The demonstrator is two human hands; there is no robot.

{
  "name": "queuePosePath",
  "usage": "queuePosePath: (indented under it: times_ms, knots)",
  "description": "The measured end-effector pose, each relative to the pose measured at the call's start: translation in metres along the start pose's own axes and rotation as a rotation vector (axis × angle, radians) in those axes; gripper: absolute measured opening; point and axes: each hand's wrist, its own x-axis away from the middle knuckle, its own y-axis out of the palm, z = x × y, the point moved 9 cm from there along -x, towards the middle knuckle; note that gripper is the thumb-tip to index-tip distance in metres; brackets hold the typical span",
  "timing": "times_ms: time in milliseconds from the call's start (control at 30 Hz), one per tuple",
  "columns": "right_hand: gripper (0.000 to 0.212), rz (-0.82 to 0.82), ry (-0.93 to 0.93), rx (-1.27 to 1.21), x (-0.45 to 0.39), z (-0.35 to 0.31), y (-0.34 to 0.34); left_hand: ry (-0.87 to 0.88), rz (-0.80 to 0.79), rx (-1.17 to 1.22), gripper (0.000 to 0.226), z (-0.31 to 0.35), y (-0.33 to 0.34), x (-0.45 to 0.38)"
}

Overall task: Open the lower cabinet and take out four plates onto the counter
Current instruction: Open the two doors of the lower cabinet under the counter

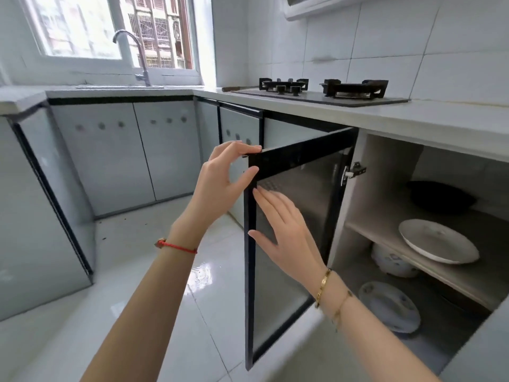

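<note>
Cabinet door [292, 216], dark-framed with a glass panel, swung wide open below the surface [413, 117]. Left hand [220, 183] pinching the door's top near corner, thumb under, fingers over: grip closed on the frame. Right hand [283, 230] flat against the glass, fingers straight, grip open. Inside, right of the door: white plate [438, 241] on the shelf [429, 271], patterned plate [391, 307] on the cabinet floor, patterned bowl [391, 263] behind, dark pan [440, 197] farther back. Gas hob [325, 92] above on the surface.

Bright window [82, 26] daylight, floor [203, 274] glare, wide-angle bending at edges.
</note>
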Motion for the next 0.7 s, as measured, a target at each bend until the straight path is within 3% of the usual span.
queuePosePath:
  times_ms: [300,700]
  knots:
    - [0.084,-0.1,0.039,-0.009,-0.049,0.007,0.071,-0.055,0.105,-0.196,0.028,-0.049,-0.025,-0.019]
    - [0.075,-0.102,0.02,-0.055,-0.033,0.015,0.034,0.027,0.225,-0.245,0.038,-0.025,-0.018,-0.004]
